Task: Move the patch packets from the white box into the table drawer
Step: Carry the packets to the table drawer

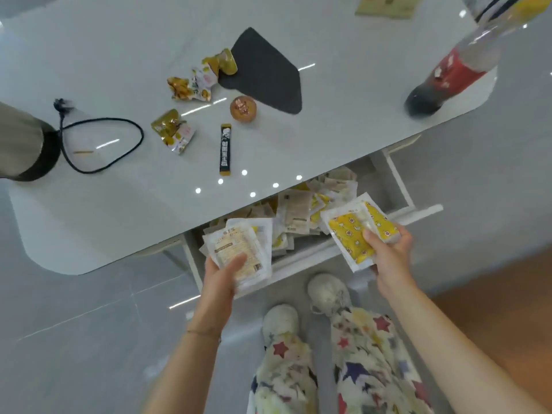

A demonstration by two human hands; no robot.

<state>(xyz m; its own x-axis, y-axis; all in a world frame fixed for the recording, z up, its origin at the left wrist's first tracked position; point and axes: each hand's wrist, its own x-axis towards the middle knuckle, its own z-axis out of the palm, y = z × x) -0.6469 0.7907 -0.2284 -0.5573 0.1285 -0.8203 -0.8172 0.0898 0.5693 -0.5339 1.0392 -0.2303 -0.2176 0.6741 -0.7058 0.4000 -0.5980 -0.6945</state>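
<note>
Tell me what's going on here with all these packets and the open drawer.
A person stands at a glossy white table with its white drawer pulled open, already holding a loose pile of patch packets. The left hand grips a stack of beige-printed white packets, and the right hand holds a yellow star-patterned packet, both just above the drawer's front. Snack wrappers and a dark bottle sit untouched on the tabletop. The white box isn't in view.
</note>
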